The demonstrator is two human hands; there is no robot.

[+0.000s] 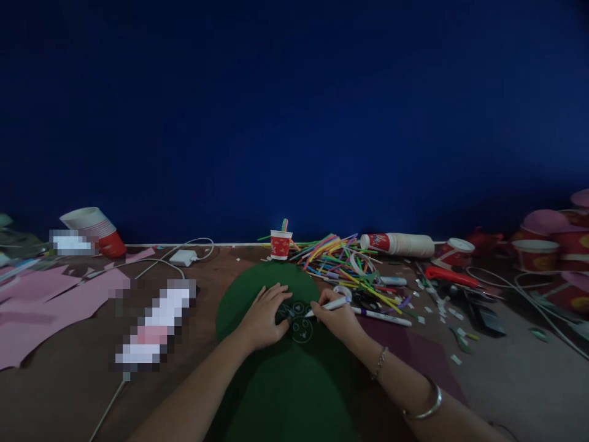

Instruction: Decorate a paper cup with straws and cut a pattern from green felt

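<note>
A dark green paper sheet (248, 288) with rounded lobes lies on the brown floor before me. My left hand (264, 316) rests flat on it, fingers spread, pressing it down. My right hand (338, 319) is closed on a white marker (326, 306), whose tip touches small pale outlines drawn on the green paper (301, 328) between the two hands. Bracelets circle my right wrist and forearm.
A heap of coloured straws (335, 252), a small red paper cup (280, 244), a lying stack of cups (398, 244), another white pen (381, 317), red-handled scissors (448, 276) and paper scraps lie right. Pink paper (50, 301), a charger with cable (183, 258) and tipped cups (94, 230) lie left.
</note>
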